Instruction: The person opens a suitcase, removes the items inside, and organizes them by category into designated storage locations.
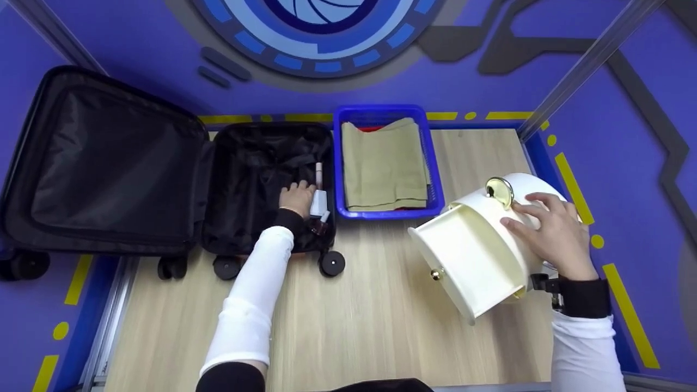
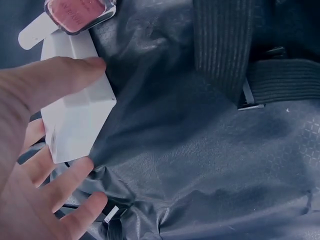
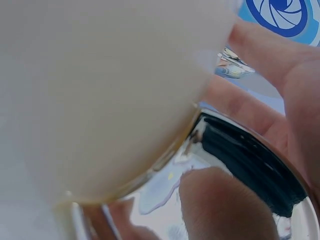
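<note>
Inside the black suitcase (image 1: 261, 147), my left hand (image 1: 298, 198) is at a small white box (image 1: 318, 203). In the left wrist view, the thumb lies across the white box (image 2: 80, 110) and the fingers reach around its far side. A pink nail polish bottle (image 2: 77, 12) with a white cap (image 2: 37, 31) lies beside it. A slim pale tube (image 1: 319, 173) lies above the box. At right, my right hand (image 1: 555, 234) grips a tilted cream drawer case (image 1: 531, 190), its drawer (image 1: 468, 256) pulled out. Near the fingertips shows a gold-rimmed round part (image 1: 500, 193).
A blue plastic basket (image 1: 341, 209) with folded beige cloth (image 1: 384, 166) and something red under it stands right of the suitcase. The suitcase lid (image 1: 117, 163) lies open to the left. Blue panel walls (image 1: 305, 92) enclose the wooden table (image 1: 359, 326).
</note>
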The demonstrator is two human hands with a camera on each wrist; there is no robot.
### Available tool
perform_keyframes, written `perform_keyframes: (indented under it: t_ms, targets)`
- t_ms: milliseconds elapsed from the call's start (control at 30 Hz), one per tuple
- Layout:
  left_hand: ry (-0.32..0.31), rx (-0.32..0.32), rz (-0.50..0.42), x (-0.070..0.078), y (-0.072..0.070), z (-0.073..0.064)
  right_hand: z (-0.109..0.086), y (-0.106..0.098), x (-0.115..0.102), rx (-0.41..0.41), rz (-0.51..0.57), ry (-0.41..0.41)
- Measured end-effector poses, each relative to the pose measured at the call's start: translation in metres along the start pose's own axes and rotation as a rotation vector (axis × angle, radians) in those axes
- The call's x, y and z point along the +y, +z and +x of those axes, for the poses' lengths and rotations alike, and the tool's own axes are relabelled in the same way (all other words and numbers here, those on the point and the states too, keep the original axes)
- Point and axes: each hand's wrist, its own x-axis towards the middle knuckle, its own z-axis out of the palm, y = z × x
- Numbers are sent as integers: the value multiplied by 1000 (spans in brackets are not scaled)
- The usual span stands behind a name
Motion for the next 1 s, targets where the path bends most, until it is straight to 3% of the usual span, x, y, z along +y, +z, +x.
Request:
perform_keyframes:
  t_ms: [167, 267, 400, 533, 733, 1000]
  targets:
    - [-10, -36, 1, -6, -4, -2, 1, 1, -1, -13, 7, 4]
    - [-32, -33, -65, -11, -15, -6, 0, 0, 0, -16, 7, 1]
    - [-66, 49, -248, -13, -36, -15, 0, -1, 1, -15, 5, -1]
    - [-70, 171, -417, -4, -58, -26, 0, -1, 1, -25, 0, 6]
    - [47, 335, -613, 35, -79, -48, 0, 0, 1, -24, 6, 9]
    - [295, 449, -738, 116, -93, -76, 1, -1, 0, -18, 4, -1]
